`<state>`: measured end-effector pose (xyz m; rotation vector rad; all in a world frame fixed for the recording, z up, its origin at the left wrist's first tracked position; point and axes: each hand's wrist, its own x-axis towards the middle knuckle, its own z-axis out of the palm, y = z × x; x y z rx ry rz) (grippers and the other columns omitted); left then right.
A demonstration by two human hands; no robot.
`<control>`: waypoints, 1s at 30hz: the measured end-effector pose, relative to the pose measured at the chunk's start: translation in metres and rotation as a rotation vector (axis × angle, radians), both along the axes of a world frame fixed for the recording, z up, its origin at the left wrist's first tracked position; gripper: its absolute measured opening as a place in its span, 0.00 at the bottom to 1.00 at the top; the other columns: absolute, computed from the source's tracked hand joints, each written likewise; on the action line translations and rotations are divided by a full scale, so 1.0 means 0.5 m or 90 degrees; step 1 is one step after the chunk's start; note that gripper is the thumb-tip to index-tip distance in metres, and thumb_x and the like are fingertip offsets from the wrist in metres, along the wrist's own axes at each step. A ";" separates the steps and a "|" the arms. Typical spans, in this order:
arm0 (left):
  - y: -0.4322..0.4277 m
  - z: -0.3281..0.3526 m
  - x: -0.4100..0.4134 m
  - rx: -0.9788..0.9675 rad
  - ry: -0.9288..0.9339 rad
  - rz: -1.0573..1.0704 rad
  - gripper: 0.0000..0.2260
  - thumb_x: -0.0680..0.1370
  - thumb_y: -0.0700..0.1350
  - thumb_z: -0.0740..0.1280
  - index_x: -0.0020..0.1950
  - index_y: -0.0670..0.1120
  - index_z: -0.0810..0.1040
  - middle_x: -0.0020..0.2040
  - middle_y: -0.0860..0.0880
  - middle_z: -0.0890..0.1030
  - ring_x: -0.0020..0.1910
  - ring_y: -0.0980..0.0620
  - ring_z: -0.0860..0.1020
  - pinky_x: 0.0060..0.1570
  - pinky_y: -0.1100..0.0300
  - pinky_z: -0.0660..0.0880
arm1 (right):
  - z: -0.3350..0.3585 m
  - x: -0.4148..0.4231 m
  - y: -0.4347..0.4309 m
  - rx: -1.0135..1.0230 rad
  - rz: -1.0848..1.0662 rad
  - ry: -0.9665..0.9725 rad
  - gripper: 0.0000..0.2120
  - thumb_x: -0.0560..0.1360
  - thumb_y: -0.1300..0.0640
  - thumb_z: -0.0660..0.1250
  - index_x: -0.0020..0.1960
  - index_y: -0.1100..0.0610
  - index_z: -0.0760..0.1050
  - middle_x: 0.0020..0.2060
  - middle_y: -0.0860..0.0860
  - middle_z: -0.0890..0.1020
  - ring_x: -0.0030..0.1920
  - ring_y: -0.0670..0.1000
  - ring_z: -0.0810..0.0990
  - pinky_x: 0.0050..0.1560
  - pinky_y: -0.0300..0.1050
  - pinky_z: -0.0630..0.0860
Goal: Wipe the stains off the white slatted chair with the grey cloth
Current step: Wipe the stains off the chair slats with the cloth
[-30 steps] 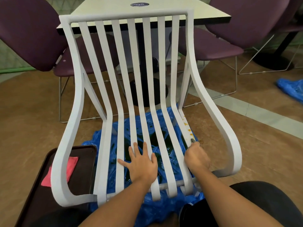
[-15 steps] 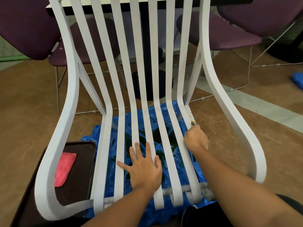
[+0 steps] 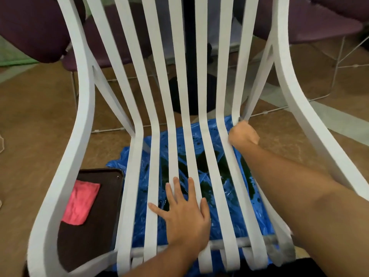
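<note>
While the left hand (image 3: 185,218) lies flat with fingers spread across the middle slats at the near edge of the seat, the right hand (image 3: 242,134) is curled into a fist on the far right slat, just where seat bends up into back. It seems to be pinching the grey cloth (image 3: 240,118), of which only a sliver shows above the knuckles.

The chair (image 3: 85,96) stands on the floor over a crinkled blue sheet (image 3: 119,158) with dark wet patches. To my eye it is stiff and fairly light: smooth, matte white, with thick curved side rails and thin flat slats that might give a little under pressure, so bracing it with a flat palm looks sensible. The cloth looks soft enough to bunch up and wrap round a slat's edge. Greyish smudges mark the near right slat ends.

To the left, a dark tray (image 3: 93,226) holds a pink rag (image 3: 80,202).
</note>
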<state>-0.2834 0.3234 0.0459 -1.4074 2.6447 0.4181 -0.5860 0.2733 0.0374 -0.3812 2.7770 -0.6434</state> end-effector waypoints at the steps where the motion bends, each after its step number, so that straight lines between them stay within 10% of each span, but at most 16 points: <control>1: 0.001 -0.001 0.000 -0.001 -0.001 -0.001 0.29 0.81 0.63 0.41 0.82 0.59 0.40 0.83 0.47 0.40 0.81 0.41 0.38 0.65 0.20 0.38 | -0.002 -0.009 -0.008 0.000 0.005 0.002 0.15 0.78 0.57 0.61 0.64 0.59 0.71 0.60 0.60 0.80 0.60 0.63 0.80 0.58 0.56 0.75; 30: 0.004 0.044 -0.001 0.016 -0.022 0.007 0.28 0.83 0.62 0.43 0.82 0.59 0.41 0.83 0.47 0.41 0.81 0.41 0.40 0.67 0.20 0.43 | 0.002 0.167 0.216 0.066 0.045 0.049 0.13 0.80 0.58 0.55 0.62 0.60 0.70 0.57 0.60 0.79 0.55 0.62 0.81 0.51 0.56 0.77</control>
